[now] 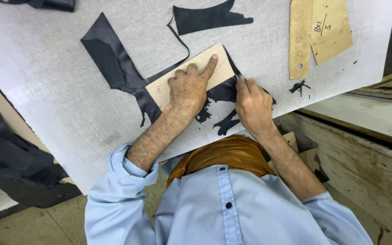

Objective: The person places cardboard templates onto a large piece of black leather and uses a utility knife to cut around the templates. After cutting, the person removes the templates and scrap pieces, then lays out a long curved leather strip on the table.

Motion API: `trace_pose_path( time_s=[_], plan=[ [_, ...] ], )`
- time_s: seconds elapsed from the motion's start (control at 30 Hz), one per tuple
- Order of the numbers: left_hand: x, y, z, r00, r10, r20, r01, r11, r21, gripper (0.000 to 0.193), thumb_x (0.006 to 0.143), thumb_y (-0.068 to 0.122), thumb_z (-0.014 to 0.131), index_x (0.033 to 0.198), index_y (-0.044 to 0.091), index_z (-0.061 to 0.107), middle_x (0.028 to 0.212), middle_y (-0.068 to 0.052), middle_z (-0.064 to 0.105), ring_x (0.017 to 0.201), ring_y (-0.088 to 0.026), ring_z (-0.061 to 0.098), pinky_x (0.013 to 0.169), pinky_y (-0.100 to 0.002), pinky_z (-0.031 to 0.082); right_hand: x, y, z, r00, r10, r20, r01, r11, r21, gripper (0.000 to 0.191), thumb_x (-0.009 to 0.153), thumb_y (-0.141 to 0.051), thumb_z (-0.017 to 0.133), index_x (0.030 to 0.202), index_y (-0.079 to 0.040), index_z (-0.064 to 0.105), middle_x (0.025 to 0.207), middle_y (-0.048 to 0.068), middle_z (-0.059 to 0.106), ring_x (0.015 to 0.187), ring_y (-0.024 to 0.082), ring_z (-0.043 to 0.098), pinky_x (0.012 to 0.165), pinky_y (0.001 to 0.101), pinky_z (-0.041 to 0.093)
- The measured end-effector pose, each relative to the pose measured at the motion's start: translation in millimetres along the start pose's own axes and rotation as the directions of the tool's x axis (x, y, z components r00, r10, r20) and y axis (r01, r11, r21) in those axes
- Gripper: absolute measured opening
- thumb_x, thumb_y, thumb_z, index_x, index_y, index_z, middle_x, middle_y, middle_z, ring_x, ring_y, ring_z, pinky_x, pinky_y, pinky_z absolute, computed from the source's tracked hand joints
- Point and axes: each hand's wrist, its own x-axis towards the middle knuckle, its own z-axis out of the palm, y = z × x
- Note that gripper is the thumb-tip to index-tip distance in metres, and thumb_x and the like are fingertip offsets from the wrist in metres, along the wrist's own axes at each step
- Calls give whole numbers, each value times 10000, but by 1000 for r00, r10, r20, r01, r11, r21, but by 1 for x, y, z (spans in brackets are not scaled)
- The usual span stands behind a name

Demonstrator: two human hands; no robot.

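Observation:
My left hand (188,87) presses flat on a tan cardboard template (218,69), fingers spread, index finger pointing toward its far edge. The template lies over a piece of dark material (114,63) on the white cutting board (46,90). My right hand (252,106) is closed around a thin cutting blade (241,78) whose tip sits at the template's right edge. Small dark offcuts (225,123) lie between my hands.
Two more tan cardboard templates (320,31) lie at the far right of the board. Another dark cut piece (205,19) lies at the top. A small scrap (299,86) sits near the board's right edge. Dark material (5,149) is piled at the left.

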Motion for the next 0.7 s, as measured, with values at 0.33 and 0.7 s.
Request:
trace_pose_path(
  time_s=[0.33,0.7],
  plan=[
    [14,-57,-28,951,289,111,-288,957,-25,574,1025,40,585,1553,236,474,1104,-177,697,925,-267,733,721,-367,636,-25,-45,-29,991,122,-57,-76,858,508,153,1027,-40,715,1155,44,725,919,168,749,661,157,685,440,257,505],
    [62,-42,-27,900,214,380,-333,900,283,1129,752,72,845,1586,488,207,1151,-211,656,957,-284,700,724,-478,636,34,-167,70,997,-55,54,28,908,419,42,833,85,731,836,92,690,763,217,682,622,303,706,505,384,573]
  ],
)
